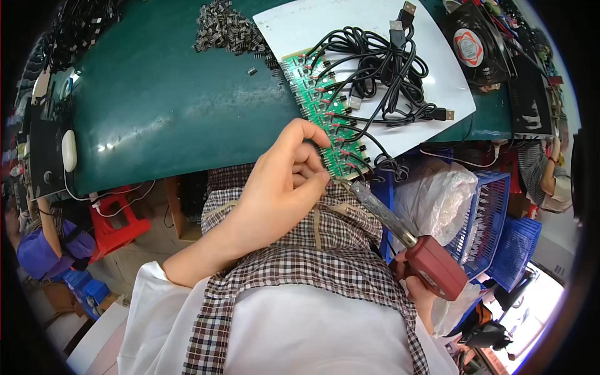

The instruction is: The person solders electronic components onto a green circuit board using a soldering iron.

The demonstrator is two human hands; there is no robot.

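A long green circuit board panel (322, 109) lies slanted across a white sheet (431, 75) and reaches over the table's near edge. Rows of pins line its left side, and black USB cables (375, 69) with red and black wire ends run from its right side. My left hand (275, 178) is closed at the panel's near left edge, its index finger and thumb against it; the curled fingers hide that edge. At the lower right, my right hand (417, 290) grips a soldering iron (434, 267) by its dark red handle. The iron's tip meets the panel's near corner.
Small metal-and-black connectors (228, 28) are heaped on the green table (156, 94). A black fan (472, 47) stands at the far right. Blue crates (487, 212) with clear plastic bags are at my right. A red stool (119, 222) and other people sit beyond the table.
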